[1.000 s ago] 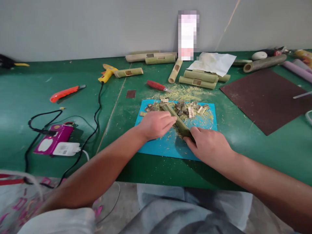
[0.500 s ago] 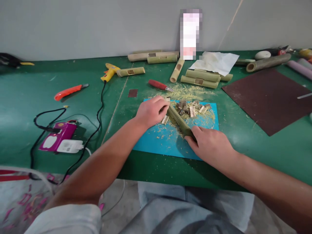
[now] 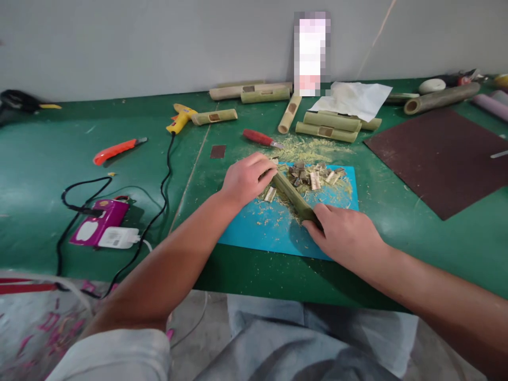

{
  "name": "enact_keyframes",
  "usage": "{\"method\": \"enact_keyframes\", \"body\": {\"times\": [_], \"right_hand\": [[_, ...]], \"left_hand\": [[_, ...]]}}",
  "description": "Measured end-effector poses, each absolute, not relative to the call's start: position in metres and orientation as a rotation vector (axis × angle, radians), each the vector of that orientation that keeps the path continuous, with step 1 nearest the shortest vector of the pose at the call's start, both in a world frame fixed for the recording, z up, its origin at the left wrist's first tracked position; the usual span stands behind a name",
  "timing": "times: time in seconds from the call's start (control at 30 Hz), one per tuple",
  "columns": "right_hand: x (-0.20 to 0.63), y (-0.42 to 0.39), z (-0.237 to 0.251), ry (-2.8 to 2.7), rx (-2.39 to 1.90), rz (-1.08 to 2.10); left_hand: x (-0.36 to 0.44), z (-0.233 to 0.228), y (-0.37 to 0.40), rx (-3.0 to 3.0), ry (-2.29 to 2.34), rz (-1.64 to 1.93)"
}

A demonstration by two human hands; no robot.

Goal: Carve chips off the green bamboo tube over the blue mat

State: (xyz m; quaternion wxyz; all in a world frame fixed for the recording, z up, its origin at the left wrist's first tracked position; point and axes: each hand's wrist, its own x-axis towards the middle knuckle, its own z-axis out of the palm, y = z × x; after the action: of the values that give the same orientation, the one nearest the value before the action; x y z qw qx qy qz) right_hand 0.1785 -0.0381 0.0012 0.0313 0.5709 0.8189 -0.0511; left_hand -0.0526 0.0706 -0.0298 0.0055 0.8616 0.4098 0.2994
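Green tabletop (image 3: 400, 222) extends past the near and right edges of our blue mat (image 3: 260, 233); over it we hold a bamboo tube (image 3: 293, 196), left hand (image 3: 248, 177) curled around its far end, right hand (image 3: 347, 230) clasping its near end.

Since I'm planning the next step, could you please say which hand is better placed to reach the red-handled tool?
Probably the left hand: it is nearer the red-handled tool, while the right hand, farther off, grips the bamboo tube.
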Motion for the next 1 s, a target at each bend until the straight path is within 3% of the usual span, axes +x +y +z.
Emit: {"method": "enact_keyframes", "body": {"times": [0.43, 1.0], "right_hand": [[0.178, -0.039, 0.007, 2.476, 1.761, -0.194], [0.178, -0.039, 0.003, 2.493, 1.754, -0.158]], "left_hand": [[-0.053, -0.027, 0.072, 2.528, 1.215, 0.999], [-0.043, -0.035, 0.061, 2.846, 1.069, 0.949]]}}
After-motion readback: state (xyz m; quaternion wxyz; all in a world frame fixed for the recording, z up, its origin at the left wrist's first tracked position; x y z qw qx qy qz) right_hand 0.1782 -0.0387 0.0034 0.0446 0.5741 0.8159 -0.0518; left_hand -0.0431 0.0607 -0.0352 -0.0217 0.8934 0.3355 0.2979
